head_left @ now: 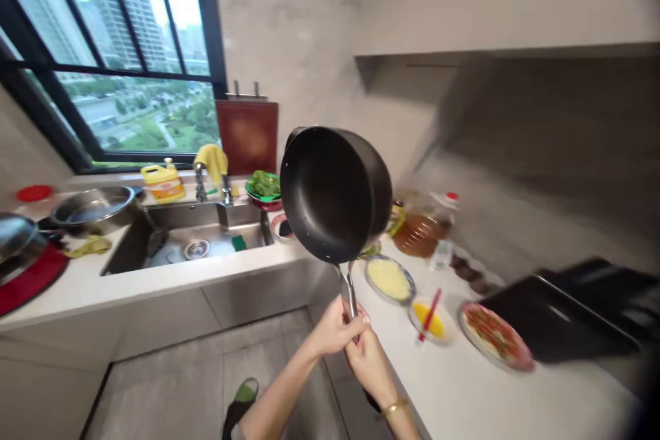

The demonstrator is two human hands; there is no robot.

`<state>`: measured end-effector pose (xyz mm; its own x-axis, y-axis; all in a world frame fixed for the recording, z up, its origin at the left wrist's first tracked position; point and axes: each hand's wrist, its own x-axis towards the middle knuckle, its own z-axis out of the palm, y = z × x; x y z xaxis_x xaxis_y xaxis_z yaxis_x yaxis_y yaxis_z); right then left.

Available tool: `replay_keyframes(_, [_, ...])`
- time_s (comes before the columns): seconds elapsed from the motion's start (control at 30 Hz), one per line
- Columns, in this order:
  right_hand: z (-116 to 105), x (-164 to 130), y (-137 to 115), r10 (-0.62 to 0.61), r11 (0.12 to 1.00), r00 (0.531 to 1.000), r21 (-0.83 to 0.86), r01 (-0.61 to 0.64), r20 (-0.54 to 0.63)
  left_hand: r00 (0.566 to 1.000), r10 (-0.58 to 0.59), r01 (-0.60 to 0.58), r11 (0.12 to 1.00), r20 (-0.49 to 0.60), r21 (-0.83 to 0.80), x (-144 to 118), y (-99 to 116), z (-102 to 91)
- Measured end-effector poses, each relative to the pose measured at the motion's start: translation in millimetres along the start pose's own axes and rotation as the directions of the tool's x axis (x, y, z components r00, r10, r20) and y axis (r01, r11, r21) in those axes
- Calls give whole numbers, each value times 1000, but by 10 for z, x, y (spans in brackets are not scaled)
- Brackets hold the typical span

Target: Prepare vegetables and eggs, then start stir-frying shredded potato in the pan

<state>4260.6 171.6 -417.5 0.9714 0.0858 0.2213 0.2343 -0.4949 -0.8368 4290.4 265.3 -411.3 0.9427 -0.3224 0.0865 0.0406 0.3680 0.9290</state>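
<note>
A deep dark frying pan (330, 196) is raised in front of me, tilted so that its bare inside faces left and toward me. Its metal handle (348, 292) points down into both of my hands. My left hand (333, 331) wraps the handle from the left, with the thumb across it. Just below and to the right, my right hand (368, 361) closes round the handle's lower end; a gold bracelet is on that wrist. The fingers overlap, so part of the grip is hidden. The pan is held off the counter (412, 378), in the air.
To the left is a steel sink (155, 261) with a faucet (200, 182). Along the right counter stand a plate of pale yellow food (388, 278), a bowl of yellow liquid (436, 323), a plate of sliced red food (495, 337), an oil jug (425, 227) and a dark stovetop (541, 320).
</note>
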Motion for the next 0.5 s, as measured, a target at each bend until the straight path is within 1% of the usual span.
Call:
replay_keyframes(0.07, [419, 498, -134, -97, 985, 993, -137, 106, 69, 994, 21, -28, 998, -112, -59, 208, 167, -524])
replay_keyframes(0.1, [593, 704, -203, -122, 967, 987, -212, 142, 104, 989, 29, -43, 994, -146, -97, 296, 257, -745])
replay_keyframes(0.13, [742, 879, -274, -138, 941, 981, -291, 172, 134, 985, 38, -62, 989, -170, -135, 372, 348, -937])
replay_keyframes(0.2, [973, 1142, -423, -142, 867, 971, -449, 215, 191, 976, 64, -106, 974, -207, -198, 486, 521, -1241])
replay_keyframes(0.27, [1133, 1311, -580, -108, 780, 966, -582, 230, 236, 967, 105, -160, 960, -232, -230, 555, 668, -1460])
replay_keyframes(0.37, [1294, 1463, -799, -65, 690, 957, -680, 247, 281, 954, 161, -220, 949, -255, -226, 601, 830, -1686])
replay_keyframes(0.43, [1373, 1531, -901, -86, 669, 953, -693, 270, 289, 951, 165, -222, 953, -263, -205, 612, 901, -1793])
replay_keyframes(0.5, [1437, 1580, -950, -115, 675, 950, -679, 290, 291, 949, 167, -221, 958, -268, -184, 620, 946, -1874])
